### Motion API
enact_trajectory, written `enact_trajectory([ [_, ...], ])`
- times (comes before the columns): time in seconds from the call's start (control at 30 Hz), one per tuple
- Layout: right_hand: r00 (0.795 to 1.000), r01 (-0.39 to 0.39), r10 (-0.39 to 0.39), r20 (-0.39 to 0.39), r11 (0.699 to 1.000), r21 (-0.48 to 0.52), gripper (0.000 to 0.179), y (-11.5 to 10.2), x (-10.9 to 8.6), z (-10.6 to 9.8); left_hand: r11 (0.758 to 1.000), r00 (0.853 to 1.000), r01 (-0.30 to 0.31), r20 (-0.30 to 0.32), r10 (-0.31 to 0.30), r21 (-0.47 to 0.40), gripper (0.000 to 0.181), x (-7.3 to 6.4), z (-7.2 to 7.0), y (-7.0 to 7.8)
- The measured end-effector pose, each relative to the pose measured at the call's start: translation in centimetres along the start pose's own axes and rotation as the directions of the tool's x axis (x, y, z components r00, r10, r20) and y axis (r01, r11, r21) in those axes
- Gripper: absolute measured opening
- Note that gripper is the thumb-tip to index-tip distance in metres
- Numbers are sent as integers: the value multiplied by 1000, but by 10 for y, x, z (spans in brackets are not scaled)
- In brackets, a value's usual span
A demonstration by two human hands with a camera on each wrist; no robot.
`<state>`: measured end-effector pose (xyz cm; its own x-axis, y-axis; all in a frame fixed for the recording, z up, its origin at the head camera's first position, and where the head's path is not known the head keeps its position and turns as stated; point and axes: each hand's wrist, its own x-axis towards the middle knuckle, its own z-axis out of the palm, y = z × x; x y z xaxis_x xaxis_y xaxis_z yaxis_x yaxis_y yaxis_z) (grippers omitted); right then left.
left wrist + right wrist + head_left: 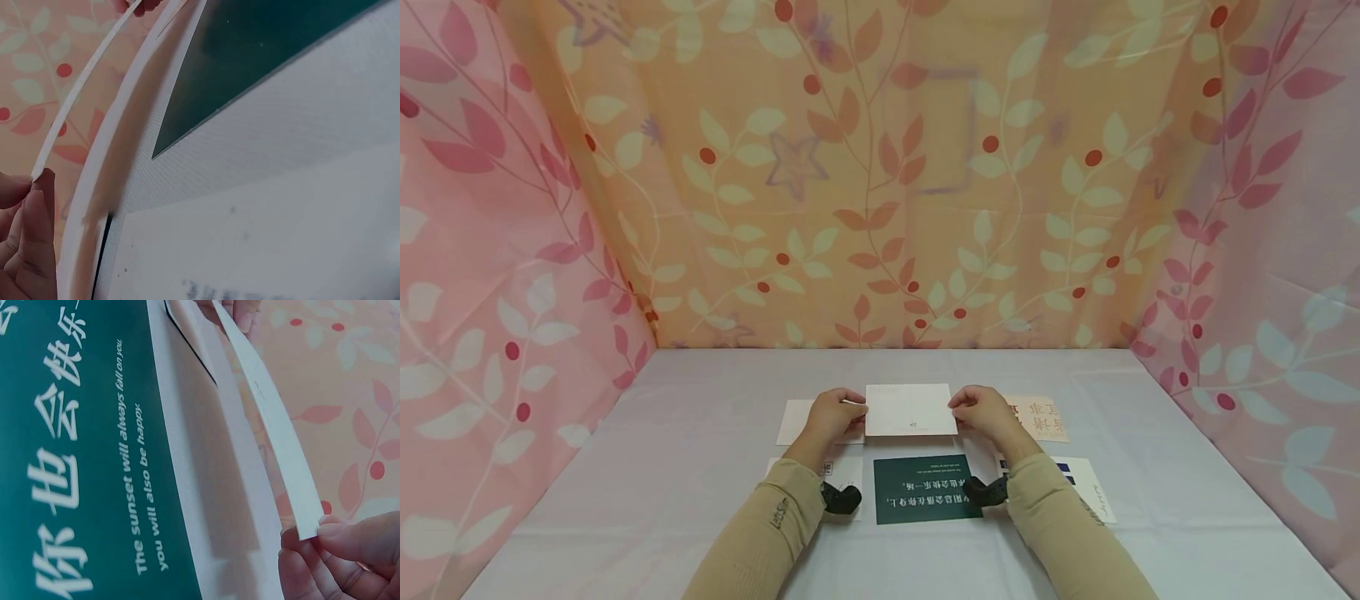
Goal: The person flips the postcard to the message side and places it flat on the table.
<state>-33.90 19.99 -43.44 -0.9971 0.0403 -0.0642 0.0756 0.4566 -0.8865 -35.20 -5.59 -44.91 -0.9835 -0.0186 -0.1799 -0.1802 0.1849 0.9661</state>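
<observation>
Between both hands a white postcard [912, 408] is held by its left and right edges, its pale side with a small printed mark facing up. The left hand [837, 419] pinches one short edge between thumb and fingers; in the left wrist view that card [81, 87] shows nearly edge-on, slightly bowed. The right hand [988, 414] pinches the opposite edge, and the card [275, 425] looks thin and edge-on in the right wrist view too. A shadow falls on the cloth beneath it. Nearest below lies a dark green card [925, 490] with white Chinese and English lettering.
Flanking cards lie on the white-covered table [625, 500]: a pale one [793, 421] back left, an orange-lettered one [1048, 418] back right, a white one [850, 471] front left and a blue-marked one [1093, 487] front right. Patterned curtains [880, 208] enclose the back and sides.
</observation>
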Motion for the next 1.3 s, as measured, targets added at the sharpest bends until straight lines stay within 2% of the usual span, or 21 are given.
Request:
enact_trajectory([
  [0.27,1000,6,-6,-23,1000,3,14,-1,0,1,1000,1000,-3,-21,3,22,7,-1,2,0],
  [0.5,999,-10,9,-33,1000,-16,17,-3,-2,1,999,999,-24,-25,25,29,13,-1,3,0],
  [0.8,998,-39,35,-48,995,-89,17,-3,-2,1,999,1000,21,-22,-20,37,20,-2,4,3],
  [1.07,997,-28,20,-70,993,-115,13,0,0,1,998,998,57,-22,-57,32,22,-4,4,5],
  [1.3,998,-47,40,-48,989,-143,11,-1,0,1,998,999,42,-6,-42,41,23,-6,4,5],
])
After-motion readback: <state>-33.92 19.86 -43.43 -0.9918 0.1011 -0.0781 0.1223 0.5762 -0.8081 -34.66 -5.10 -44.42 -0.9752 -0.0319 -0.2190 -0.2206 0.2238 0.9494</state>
